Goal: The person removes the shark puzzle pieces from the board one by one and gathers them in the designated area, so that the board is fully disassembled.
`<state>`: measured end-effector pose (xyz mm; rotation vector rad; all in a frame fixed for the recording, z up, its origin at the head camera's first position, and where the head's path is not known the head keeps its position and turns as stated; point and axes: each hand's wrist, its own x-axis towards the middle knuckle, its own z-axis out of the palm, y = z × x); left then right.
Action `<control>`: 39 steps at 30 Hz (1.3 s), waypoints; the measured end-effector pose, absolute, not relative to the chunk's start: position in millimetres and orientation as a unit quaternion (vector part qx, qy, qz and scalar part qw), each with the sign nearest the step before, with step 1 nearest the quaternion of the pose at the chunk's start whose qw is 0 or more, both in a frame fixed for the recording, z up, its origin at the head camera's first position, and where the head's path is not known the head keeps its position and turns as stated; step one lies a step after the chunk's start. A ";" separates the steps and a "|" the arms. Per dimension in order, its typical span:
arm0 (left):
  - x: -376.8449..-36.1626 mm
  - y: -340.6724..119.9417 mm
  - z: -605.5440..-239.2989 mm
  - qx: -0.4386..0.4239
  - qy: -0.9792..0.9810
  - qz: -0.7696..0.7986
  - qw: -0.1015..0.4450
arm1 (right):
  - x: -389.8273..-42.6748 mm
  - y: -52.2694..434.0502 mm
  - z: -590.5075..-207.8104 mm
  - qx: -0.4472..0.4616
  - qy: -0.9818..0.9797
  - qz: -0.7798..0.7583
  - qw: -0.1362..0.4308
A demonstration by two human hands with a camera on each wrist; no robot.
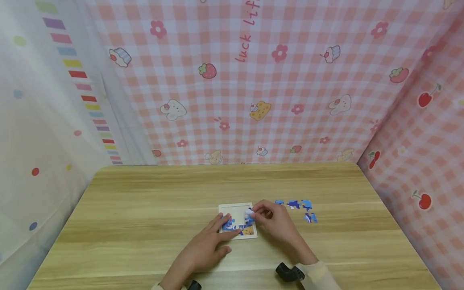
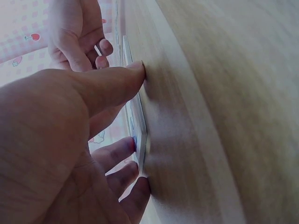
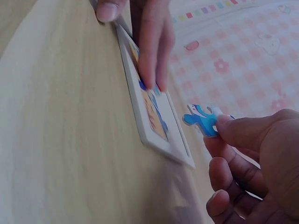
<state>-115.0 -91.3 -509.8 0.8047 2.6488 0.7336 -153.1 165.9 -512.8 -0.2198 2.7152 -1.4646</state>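
A white puzzle tray (image 1: 237,204) lies on the wooden table, its lower part filled with joined blue and yellow pieces. My right hand (image 1: 277,221) pinches a blue and white puzzle piece (image 3: 202,119) between thumb and fingers, held just above the tray's right side. My left hand (image 1: 204,245) rests with spread fingers over the tray's left and lower part, covering some of the fitted pieces. In the left wrist view its thumb (image 2: 117,81) and fingertips lie along the tray's edge (image 2: 138,121). The bare upper area of the tray shows pale.
Several loose puzzle pieces (image 1: 293,204) lie on the table (image 1: 145,209) to the right of the tray, one piece (image 1: 310,218) nearer than the others. A pink checked cloth (image 1: 239,88) hangs behind the table's far edge, with more cloth at both sides.
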 end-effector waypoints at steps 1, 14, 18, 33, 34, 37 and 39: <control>-115.0 -91.4 -509.5 0.279 0.915 0.255 0.138 | -153.3 168.6 -512.6 -0.072 0.878 -0.474 0.024; -116.4 -93.2 -512.8 0.276 0.917 0.253 0.138 | -153.8 202.3 -506.8 -0.057 0.890 -0.452 0.016; -114.8 -93.4 -512.2 0.277 0.915 0.258 0.137 | -152.5 216.2 -507.6 -0.060 0.889 -0.453 0.010; -115.5 -93.0 -510.7 0.273 0.916 0.257 0.139 | -150.8 263.8 -507.7 -0.048 0.897 -0.440 -0.001; -115.2 -93.0 -510.5 0.274 0.916 0.259 0.139 | -150.4 266.4 -507.8 -0.045 0.898 -0.437 0.003; -114.0 -93.2 -509.6 0.278 0.914 0.260 0.137 | -149.7 272.9 -507.8 -0.035 0.903 -0.428 0.007; -113.2 -93.2 -509.3 0.281 0.913 0.262 0.135 | -149.7 276.5 -507.9 -0.034 0.908 -0.418 0.004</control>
